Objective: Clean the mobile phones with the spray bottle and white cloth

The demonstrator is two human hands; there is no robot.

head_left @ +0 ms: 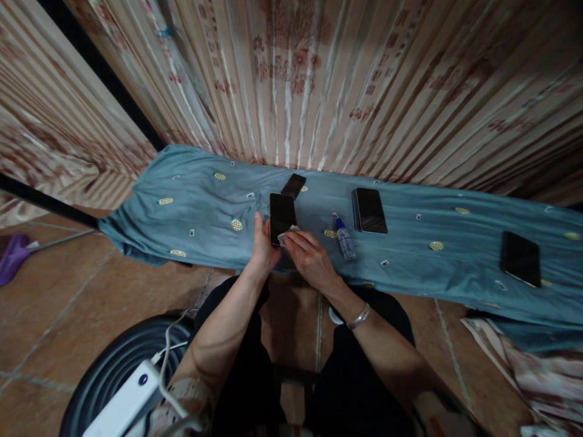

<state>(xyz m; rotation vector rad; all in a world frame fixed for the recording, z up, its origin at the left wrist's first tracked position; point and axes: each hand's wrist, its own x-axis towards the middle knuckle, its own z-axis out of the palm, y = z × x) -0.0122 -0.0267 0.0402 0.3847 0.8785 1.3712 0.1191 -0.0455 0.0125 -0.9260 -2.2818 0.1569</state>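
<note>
My left hand (262,246) grips a black phone (282,215) by its lower left edge, holding it above the blue cloth (195,212). My right hand (310,255) presses a small white wipe (286,233) against the phone's lower screen. A silver bracelet sits on my right wrist. A small spray bottle (345,238) with a blue cap lies just right of my right hand.
On the blue cloth lie another dark phone (294,184) behind the held one, a larger dark device (368,210) to the right, and one more phone (520,258) far right. Patterned curtains hang behind. A white power strip (125,403) rests on a black round object at lower left.
</note>
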